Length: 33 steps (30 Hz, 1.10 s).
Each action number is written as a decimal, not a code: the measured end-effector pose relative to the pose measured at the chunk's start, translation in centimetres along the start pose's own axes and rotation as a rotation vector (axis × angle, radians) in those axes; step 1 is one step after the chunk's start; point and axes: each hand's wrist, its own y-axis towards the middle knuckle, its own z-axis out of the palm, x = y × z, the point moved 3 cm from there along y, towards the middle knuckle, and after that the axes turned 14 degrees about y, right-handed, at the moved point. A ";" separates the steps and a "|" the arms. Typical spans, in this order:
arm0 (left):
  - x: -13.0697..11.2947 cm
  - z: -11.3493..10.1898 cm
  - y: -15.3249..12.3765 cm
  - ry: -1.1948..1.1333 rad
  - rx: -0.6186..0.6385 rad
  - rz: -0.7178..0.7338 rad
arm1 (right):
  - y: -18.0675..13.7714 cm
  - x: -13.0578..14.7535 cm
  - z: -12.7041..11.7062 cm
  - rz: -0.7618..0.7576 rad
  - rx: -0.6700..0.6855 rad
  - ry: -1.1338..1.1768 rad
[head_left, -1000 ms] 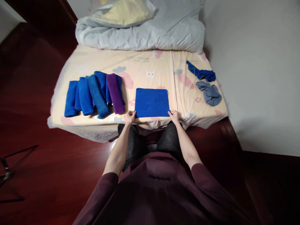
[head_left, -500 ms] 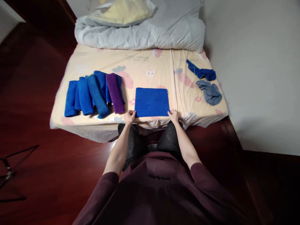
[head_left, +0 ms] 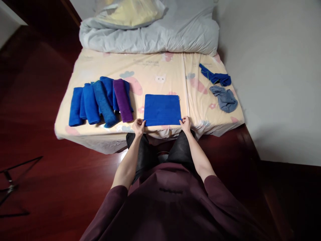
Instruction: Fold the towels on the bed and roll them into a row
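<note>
Blue cloth (head_left: pixel 162 109) between rolls (head_left: pixel 104 103) and crumpled fabrics (head_left: pixel 227 100)

**Matt and Soft Above, Glossy Below**

The folded blue cloth (head_left: pixel 162 109) at the near edge of the bed (head_left: pixel 97 144) looks matt, with a soft, even surface. The rolled cloths (head_left: pixel 91 103) toward the left edge are matt and seem to have a short, fuzzy pile. Near the right edge, the crumpled grey cloth (head_left: pixel 227 102) is dull and wrinkled. The sheet (head_left: pixel 100 65) is smooth printed fabric with fine creases. At the far edge, the quilt (head_left: pixel 150 42) is puffy cloth, and the yellow bundle (head_left: pixel 135 13) on it appears covered by clear, shiny plastic. The floor (head_left: pixel 62 177) is glossy, like polished wood.
</note>
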 end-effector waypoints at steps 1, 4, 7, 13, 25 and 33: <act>-0.2 -0.2 -0.1 0.020 -0.021 0.045 | -0.3 0.4 0.1 -0.050 0.020 -0.028; -0.8 -0.9 -0.3 0.092 -0.049 0.208 | -1.2 1.6 0.4 -0.212 0.098 -0.131; -1.5 -1.5 -0.2 0.111 0.056 0.391 | -1.7 2.1 0.7 -0.306 0.239 -0.257; -1.9 -1.6 0.0 0.197 0.323 0.685 | -2.0 2.0 0.1 -0.402 0.504 -0.446; -1.5 -0.4 0.3 0.484 0.339 0.742 | -1.0 3.0 -0.3 -0.369 0.476 -0.452; -2.7 1.3 1.2 0.629 0.346 0.678 | 0.3 3.2 0.8 -0.264 0.416 -0.470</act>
